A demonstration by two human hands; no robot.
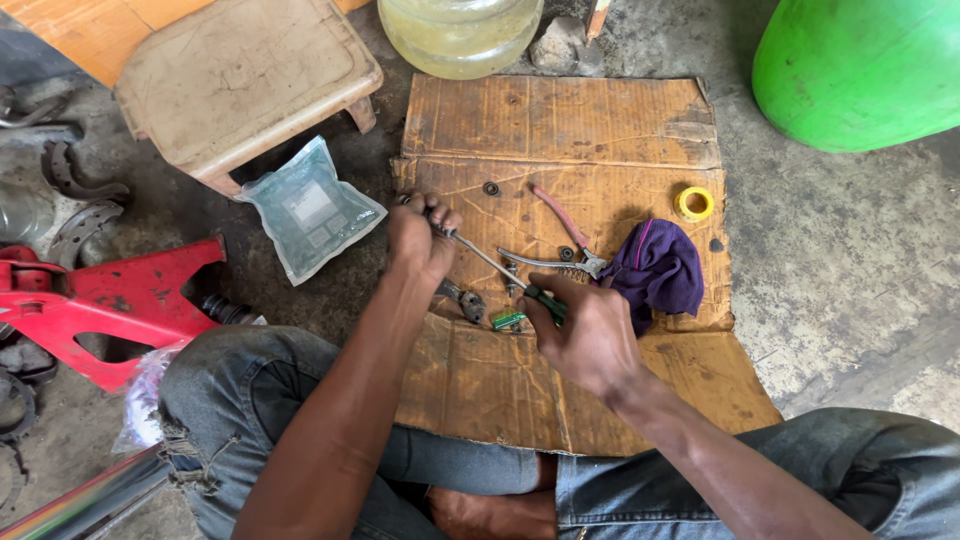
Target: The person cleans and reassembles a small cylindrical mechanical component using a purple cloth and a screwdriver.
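A screwdriver (497,268) slants over the cardboard sheet (600,130) — its green handle gripped in the right hand (585,335), fingers wrapped tight, while the left hand (418,238) closes round a small part at the tip, steadying it. Pliers (560,240), a purple cloth (658,268) and yellow tape (694,203) lie within reach.

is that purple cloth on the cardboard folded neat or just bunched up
Bunched up. The purple cloth lies in a rumpled heap with uneven creases, on the cardboard beside the pliers.
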